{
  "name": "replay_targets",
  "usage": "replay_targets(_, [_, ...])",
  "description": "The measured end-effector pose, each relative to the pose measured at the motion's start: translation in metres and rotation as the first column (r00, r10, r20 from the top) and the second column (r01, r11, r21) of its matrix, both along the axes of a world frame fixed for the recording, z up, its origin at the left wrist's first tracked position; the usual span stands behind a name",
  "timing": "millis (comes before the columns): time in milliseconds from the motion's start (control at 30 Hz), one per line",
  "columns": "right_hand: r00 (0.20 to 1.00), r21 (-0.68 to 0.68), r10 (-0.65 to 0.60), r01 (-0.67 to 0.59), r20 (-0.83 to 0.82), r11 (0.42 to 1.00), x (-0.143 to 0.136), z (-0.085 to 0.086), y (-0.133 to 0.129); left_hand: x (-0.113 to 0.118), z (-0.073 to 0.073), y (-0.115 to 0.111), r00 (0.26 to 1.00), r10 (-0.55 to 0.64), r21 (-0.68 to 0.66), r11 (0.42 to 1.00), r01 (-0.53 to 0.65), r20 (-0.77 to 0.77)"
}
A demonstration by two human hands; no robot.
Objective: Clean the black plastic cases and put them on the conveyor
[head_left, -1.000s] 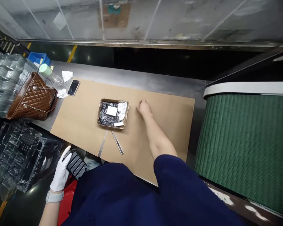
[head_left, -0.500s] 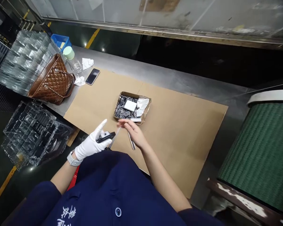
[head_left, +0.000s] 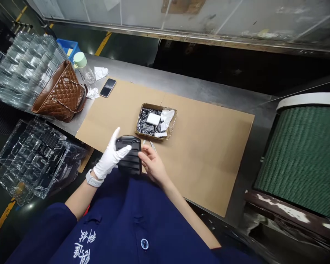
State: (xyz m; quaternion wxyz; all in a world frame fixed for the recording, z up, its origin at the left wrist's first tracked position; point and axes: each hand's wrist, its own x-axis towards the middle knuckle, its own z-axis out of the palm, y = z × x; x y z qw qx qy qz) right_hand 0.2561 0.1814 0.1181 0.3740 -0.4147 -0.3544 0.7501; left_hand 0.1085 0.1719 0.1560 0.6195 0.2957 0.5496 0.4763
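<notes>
My left hand (head_left: 107, 160), in a white glove, grips a black ribbed plastic part (head_left: 133, 161) with its thumb lying across the face. The part is raised in front of my chest, ribbed side toward me. My bare right hand (head_left: 156, 165) pinches the part's right edge, its fingertips partly hidden there. Just beyond my hands is a small cardboard box (head_left: 172, 129) of little black pieces (head_left: 144, 127), with a white block (head_left: 153, 118) and crumpled white paper (head_left: 167, 116) on top. A thin pale tool (head_left: 153, 146) lies between the box and my right hand, mostly covered.
Brown cardboard (head_left: 203, 146) covers the metal table. At the left are a phone (head_left: 108, 88), a bottle (head_left: 84, 68), crumpled tissues, a brown quilted bag (head_left: 63, 91) and stacked clear trays (head_left: 24, 69). Wrapped black trays (head_left: 41, 157) stand lower left; a green ribbed roll (head_left: 308, 157) stands right.
The black part has turned from edge-on to show its ribbed face. My right hand has come in from the box side to the part's edge; the translucent strip at its fingers no longer shows.
</notes>
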Motion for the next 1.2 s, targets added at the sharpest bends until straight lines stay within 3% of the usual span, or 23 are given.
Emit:
replay_targets(67, [0.994,0.108,0.030,-0.041,0.110,0.993,-0.011,0.011,0.007,0.000,-0.014,-0.002,0.996,0.083,-0.037,0.996,-0.081,0.041])
replay_targets(167, [0.950,0.183,0.242,-0.279,0.199,0.943,-0.020,0.024,0.016,-0.002,-0.025,-0.003,0.971,0.125,-0.202,0.976,-0.083,0.204])
replay_targets(233, [0.934,0.244,0.271,-0.325,0.231,0.914,-0.018,0.026,0.017,-0.007,-0.022,-0.002,0.906,0.182,-0.305,0.950,-0.062,0.381])
replay_targets(367, [0.945,0.380,0.080,-0.204,0.318,0.902,-0.007,0.016,0.006,-0.014,-0.004,0.006,0.673,0.265,-0.282,0.955,-0.087,0.690])
replay_targets(467, [0.957,0.290,0.190,-0.250,0.220,0.924,-0.010,0.008,-0.003,-0.014,0.005,0.011,0.598,0.213,-0.232,0.972,-0.046,0.773])
replay_targets(567, [0.977,0.204,0.195,-0.209,0.087,0.956,-0.021,0.008,-0.007,-0.011,0.007,0.013,0.607,0.183,-0.234,0.972,0.005,0.773])
replay_targets(733, [0.995,0.170,0.088,-0.093,0.039,0.981,-0.038,0.010,-0.006,-0.007,0.006,0.011,0.675,0.195,-0.209,0.976,-0.061,0.712])
replay_targets(900, [0.988,0.217,-0.019,-0.015,0.152,0.976,-0.043,0.009,0.001,-0.001,0.011,0.014,0.748,0.156,-0.163,0.984,-0.065,0.645])
replay_targets(1033, [0.953,0.318,0.000,-0.101,0.302,0.943,-0.040,0.018,0.010,0.005,0.017,0.021,0.747,0.121,-0.104,0.992,-0.070,0.654])
replay_targets(1200, [0.922,0.463,-0.089,-0.103,0.376,0.880,-0.042,0.017,0.010,0.010,0.020,0.026,0.780,0.194,-0.097,0.981,-0.170,0.594])
